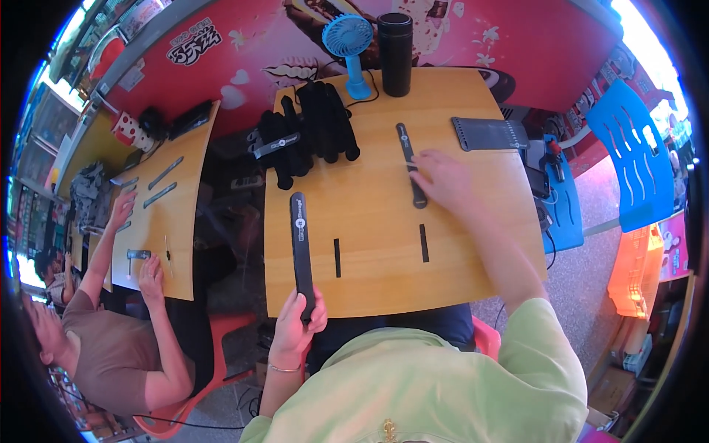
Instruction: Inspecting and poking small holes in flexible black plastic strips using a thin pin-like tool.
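Observation:
In my left hand, closed around its lower end, a long dark grey strap with white print stands out over the table's near left edge. My right hand reaches across the table with fingers apart, their tips over a second dark strap that lies lengthwise on the wood. Whether the fingertips press on it is hard to tell. Two short, thin black strips lie on the near half of the table. A pile of black rolled straps sits at the far left, one grey printed band across it.
A blue fan and a black tumbler stand at the back of the wooden table. A grey flat pouch lies at the right edge, beside a blue chair. At the left table, another person handles similar straps.

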Available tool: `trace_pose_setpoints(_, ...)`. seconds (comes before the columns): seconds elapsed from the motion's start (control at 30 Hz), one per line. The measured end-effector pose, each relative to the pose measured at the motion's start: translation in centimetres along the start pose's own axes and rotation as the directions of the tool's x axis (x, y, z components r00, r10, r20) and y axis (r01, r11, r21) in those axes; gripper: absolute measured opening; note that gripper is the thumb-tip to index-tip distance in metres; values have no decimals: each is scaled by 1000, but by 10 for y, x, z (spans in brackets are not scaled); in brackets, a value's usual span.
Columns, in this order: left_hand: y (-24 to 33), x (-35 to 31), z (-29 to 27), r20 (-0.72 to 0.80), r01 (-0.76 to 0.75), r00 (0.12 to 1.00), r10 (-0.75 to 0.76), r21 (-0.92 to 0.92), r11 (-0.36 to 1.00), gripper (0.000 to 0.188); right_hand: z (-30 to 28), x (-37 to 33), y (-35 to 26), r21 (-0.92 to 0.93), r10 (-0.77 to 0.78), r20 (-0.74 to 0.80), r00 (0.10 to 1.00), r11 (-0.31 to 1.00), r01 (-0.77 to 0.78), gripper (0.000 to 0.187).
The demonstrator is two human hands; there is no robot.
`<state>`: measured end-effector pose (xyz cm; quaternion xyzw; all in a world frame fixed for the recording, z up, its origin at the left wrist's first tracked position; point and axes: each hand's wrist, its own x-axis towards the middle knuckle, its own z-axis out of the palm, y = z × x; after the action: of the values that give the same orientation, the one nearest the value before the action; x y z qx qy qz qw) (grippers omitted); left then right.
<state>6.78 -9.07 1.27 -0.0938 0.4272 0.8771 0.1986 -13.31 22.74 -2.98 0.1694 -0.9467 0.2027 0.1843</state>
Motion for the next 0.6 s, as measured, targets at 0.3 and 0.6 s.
trace_pose_setpoints(0.3,1,6,10,86,12,996,-4,-96,995,31,-8,-22,31,-60,83,-3,997,995,-83,35)
trace_pose_setpoints(0.6,-5,27,36,75,-256,958,275,-198,946,26,-53,-27,-28,218,278,-105,955,943,-251,27)
